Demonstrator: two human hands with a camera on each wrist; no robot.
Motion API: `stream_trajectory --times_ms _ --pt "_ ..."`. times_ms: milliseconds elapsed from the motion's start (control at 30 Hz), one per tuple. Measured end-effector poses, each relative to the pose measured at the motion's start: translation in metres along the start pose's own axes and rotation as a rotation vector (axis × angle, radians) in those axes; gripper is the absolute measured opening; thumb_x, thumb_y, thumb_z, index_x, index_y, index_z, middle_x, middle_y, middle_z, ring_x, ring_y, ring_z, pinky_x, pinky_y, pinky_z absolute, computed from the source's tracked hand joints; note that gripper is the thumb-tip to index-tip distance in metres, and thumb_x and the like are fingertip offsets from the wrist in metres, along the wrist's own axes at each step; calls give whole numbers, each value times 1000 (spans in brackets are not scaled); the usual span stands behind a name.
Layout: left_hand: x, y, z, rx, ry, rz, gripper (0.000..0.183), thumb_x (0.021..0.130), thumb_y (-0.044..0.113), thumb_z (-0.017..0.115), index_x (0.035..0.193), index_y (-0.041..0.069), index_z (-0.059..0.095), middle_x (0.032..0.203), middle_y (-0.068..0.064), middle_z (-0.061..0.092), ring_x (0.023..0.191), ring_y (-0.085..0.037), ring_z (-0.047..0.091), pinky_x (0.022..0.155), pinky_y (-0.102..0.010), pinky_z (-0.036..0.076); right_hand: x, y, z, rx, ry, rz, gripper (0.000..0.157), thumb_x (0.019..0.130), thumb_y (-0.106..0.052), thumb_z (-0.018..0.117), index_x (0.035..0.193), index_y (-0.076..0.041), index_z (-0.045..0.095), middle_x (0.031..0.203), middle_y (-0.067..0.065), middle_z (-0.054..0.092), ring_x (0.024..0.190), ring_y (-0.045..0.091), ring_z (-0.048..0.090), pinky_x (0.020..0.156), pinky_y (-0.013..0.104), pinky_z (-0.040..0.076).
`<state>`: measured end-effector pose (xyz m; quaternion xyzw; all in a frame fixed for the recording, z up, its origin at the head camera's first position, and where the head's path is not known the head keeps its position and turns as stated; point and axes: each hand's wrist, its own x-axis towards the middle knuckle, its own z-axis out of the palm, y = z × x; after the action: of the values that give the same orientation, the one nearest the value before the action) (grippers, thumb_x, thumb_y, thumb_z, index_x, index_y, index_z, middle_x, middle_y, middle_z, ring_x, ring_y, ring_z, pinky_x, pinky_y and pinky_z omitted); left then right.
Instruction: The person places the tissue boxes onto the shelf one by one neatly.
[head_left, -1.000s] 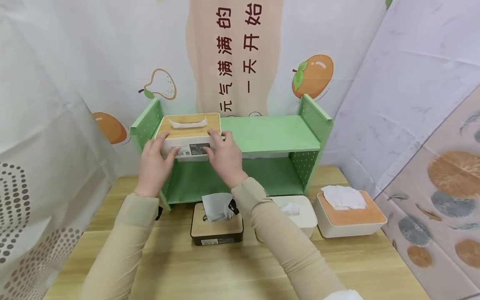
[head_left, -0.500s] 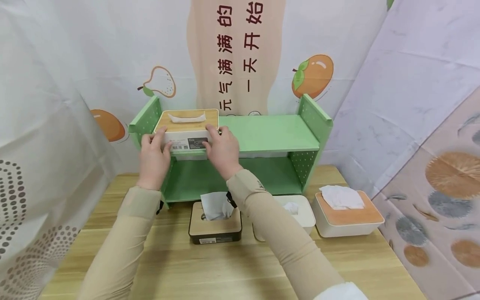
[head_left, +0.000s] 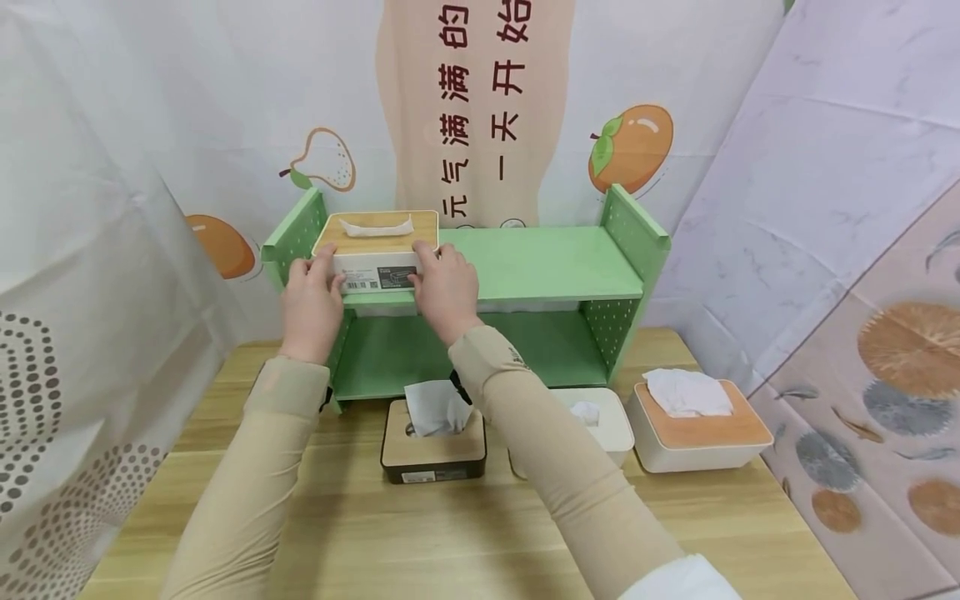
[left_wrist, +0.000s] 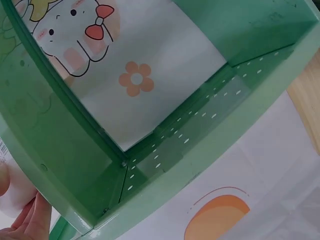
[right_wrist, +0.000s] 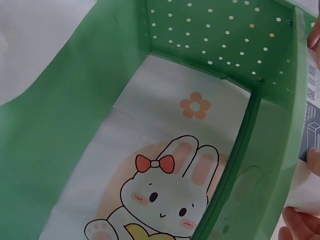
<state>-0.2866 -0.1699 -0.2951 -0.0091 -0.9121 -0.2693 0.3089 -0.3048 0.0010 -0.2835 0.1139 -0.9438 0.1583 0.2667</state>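
Observation:
A white tissue box with a wooden lid and a tissue in its slot is at the left end of the green shelf's top board. My left hand grips its front left corner, thumb against the labelled front. The front right corner is held by my right hand, fingertips on the lid edge and thumb on the dark label. At the left edge of the left wrist view, part of the box shows beyond the shelf board. In the right wrist view its label appears at the right edge.
Below, on the wooden table, stand a black tissue box with a wooden lid, a white one partly behind my right sleeve, and a white one with an orange-brown lid. The shelf's right side panel rises above its top board.
Both hands have moved the tissue box back, away from me, and farther onto the top board near the left side panel. The grip is unchanged, and the boxes on the table stay put.

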Motion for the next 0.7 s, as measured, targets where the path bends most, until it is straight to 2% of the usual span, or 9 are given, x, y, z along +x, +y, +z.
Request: stream_trajectory --times_ms 200,500,700 --pt "4 -3 2 23 -24 -13 48 95 14 50 142 16 39 115 -27 48 84 -43 54 74 -53 48 3 1 3 -21 -8 -12 39 89 -33 61 125 -25 49 109 6 61 92 21 61 73 33 50" --pt "11 -3 4 57 -52 -48 48 97 15 46 144 15 35 117 -27 48 87 -43 55 73 -53 48 10 3 9 -67 -43 -19 44 92 -31 57 135 -29 45 117 4 63 101 21 60 79 35 49" --pt "15 -1 4 65 -57 -64 49 97 12 46 144 13 34 118 -29 48 93 -45 55 78 -55 47 14 4 8 -109 -86 -36 48 94 -30 53 140 -33 39 123 2 62 107 22 57 86 36 48"
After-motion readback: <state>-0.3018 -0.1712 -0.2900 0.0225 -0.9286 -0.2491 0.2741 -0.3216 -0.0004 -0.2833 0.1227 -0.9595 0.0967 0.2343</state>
